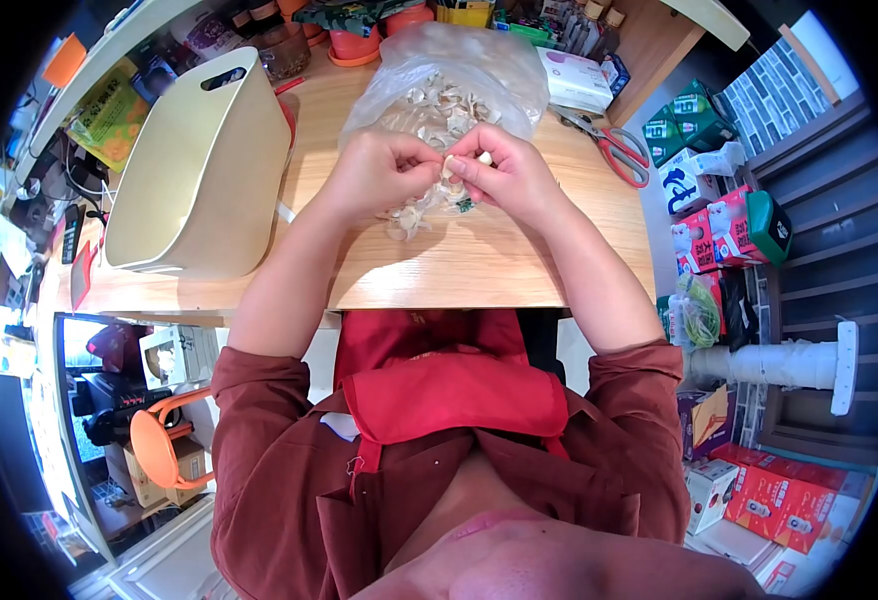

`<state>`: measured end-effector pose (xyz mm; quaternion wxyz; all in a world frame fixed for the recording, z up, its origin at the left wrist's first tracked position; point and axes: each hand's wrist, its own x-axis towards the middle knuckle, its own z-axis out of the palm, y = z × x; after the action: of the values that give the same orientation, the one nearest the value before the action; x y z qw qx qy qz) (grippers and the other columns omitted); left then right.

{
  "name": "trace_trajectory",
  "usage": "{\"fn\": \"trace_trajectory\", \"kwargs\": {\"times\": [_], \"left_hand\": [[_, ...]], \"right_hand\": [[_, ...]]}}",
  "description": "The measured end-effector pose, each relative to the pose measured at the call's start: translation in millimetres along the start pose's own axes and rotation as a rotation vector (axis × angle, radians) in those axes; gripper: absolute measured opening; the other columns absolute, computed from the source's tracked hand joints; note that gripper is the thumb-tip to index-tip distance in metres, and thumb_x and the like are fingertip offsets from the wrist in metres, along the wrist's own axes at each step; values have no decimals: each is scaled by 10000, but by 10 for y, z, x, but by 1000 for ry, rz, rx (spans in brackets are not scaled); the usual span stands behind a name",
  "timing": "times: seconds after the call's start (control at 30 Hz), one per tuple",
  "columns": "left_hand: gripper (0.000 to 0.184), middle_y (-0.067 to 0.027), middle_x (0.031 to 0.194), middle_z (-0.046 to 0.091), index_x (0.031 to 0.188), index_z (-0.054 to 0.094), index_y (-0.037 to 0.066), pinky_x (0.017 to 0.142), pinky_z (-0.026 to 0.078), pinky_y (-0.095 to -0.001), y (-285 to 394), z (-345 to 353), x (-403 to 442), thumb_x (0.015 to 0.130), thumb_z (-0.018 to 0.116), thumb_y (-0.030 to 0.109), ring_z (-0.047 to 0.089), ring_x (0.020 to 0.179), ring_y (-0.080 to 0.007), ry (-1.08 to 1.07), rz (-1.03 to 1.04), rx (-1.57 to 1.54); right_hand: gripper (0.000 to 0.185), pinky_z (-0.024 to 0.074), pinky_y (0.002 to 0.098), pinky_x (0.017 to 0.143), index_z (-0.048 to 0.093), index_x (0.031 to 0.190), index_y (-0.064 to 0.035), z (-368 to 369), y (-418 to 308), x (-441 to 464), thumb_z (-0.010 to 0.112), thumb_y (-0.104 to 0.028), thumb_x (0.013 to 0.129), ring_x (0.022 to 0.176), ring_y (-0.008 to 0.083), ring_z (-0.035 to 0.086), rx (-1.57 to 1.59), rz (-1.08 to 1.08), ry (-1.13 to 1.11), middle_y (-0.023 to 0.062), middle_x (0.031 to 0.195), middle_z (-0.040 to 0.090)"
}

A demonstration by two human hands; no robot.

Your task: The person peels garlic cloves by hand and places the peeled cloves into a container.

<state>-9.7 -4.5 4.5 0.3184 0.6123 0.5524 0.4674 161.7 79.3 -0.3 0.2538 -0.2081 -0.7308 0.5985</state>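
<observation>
Both hands meet over the wooden table (409,275), fingertips close together around a small pale garlic clove (447,170). My left hand (387,172) is closed in a pinch at the clove's left side. My right hand (504,175) grips the clove between thumb and finger, and a second whitish piece (484,158) shows among its fingers. Behind the hands lies a clear plastic bag (499,75) with papery garlic skins (444,100) in it. More loose skins (406,220) lie on the table below the hands.
A tall cream bin (184,180) stands left of the hands. Scissors with red handles (624,155) lie at the right table edge, near a white box (574,80). Pots and jars line the back. Packaged goods (724,230) sit to the right, beyond the table.
</observation>
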Motion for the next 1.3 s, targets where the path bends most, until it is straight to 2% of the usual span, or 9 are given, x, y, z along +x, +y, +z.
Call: {"fn": "trace_trajectory", "kwargs": {"times": [0.13, 0.23, 0.4, 0.53, 0.8, 0.9, 1.0, 1.13, 1.3], "left_hand": [[103, -22, 643, 605, 824, 657, -16, 488, 424, -201, 35, -12, -9, 759, 634, 61, 530, 564, -48, -24, -37, -37], [111, -21, 655, 608, 844, 655, -13, 497, 431, -203, 60, -19, -7, 763, 631, 59, 533, 573, -48, -39, -79, -49], [117, -20, 672, 622, 850, 654, -3, 526, 457, -202, 94, 3, -7, 757, 639, 66, 552, 592, -47, 10, -86, -54], [94, -16, 688, 627, 831, 654, 6, 534, 458, -192, 12, 12, 6, 748, 645, 50, 561, 598, -45, 77, 61, 63], [90, -27, 674, 608, 811, 652, 3, 507, 438, -183, -1, 60, 1, 721, 656, 7, 552, 570, -51, 151, 300, 228], [95, -37, 664, 606, 805, 655, 7, 496, 435, -191, 18, 58, -3, 710, 658, 4, 554, 558, -58, 158, 326, 280], [103, -71, 637, 621, 792, 664, 35, 497, 463, -231, 25, 65, -3, 691, 679, 54, 585, 541, -115, 173, 325, 281], [103, -71, 624, 608, 789, 664, 37, 487, 452, -239, 20, 68, -7, 688, 675, 52, 571, 530, -119, 164, 322, 295], [89, -77, 611, 593, 775, 657, 34, 479, 438, -252, 20, 85, -9, 687, 661, 48, 553, 518, -129, 152, 307, 317]], "right_hand": [[135, 428, 207, 491, 547, 862, -34, -5, -15, -4, 606, -151, 831, 561, 66, 526, 4, 8, 2, 20, 716, 577], [112, 345, 157, 454, 536, 906, -41, 0, -3, -3, 580, -128, 852, 554, 37, 474, 7, 0, 7, 18, 723, 573], [87, 296, 146, 413, 529, 900, -47, -31, -40, -5, 563, -116, 858, 520, 25, 442, 244, 68, 17, 32, 733, 586], [69, 266, 144, 392, 528, 896, -56, -41, -24, 7, 551, -111, 861, 506, 21, 429, 322, 76, 25, 41, 734, 590], [75, 272, 142, 401, 520, 896, -63, -15, -19, 0, 555, -119, 861, 521, 21, 439, 318, 93, 28, 38, 731, 583], [80, 278, 144, 404, 518, 897, -64, -15, -3, 3, 559, -121, 860, 525, 23, 442, 324, 85, 21, 34, 729, 580], [84, 287, 147, 407, 515, 896, -63, -2, -7, 2, 564, -119, 857, 523, 27, 442, 285, 86, 43, 29, 724, 574], [92, 310, 155, 418, 512, 886, -66, 9, -5, -1, 576, -122, 850, 531, 34, 454, 214, 82, 66, 20, 716, 563], [110, 393, 186, 481, 528, 856, -58, 53, 4, -3, 606, -129, 826, 570, 46, 500, -162, -64, 154, -2, 707, 552]]}}
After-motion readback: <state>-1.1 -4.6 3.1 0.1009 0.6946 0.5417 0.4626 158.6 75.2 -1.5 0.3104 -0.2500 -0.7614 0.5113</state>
